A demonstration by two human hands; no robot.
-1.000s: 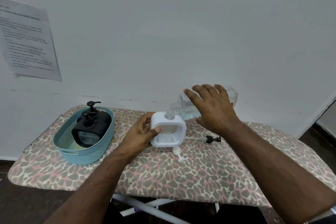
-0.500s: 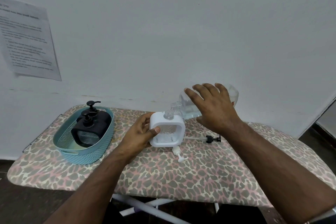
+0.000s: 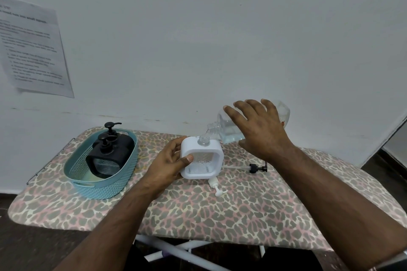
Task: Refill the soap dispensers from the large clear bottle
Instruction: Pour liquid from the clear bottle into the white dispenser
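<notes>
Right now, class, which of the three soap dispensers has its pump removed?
The white dispenser, held by the left hand on the board. Its neck is open under the clear bottle; both black dispensers in the basket keep their pumps.

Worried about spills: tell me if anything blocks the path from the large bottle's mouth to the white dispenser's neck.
Nothing visible does. The large clear bottle tilts its mouth just above the white dispenser's open neck.

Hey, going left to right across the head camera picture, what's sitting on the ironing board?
Teal basket holding black dispensers → left hand → white dispenser that it grips → white pump → black pump. Above these, the right hand tilts the clear bottle over the white dispenser's neck.
</notes>
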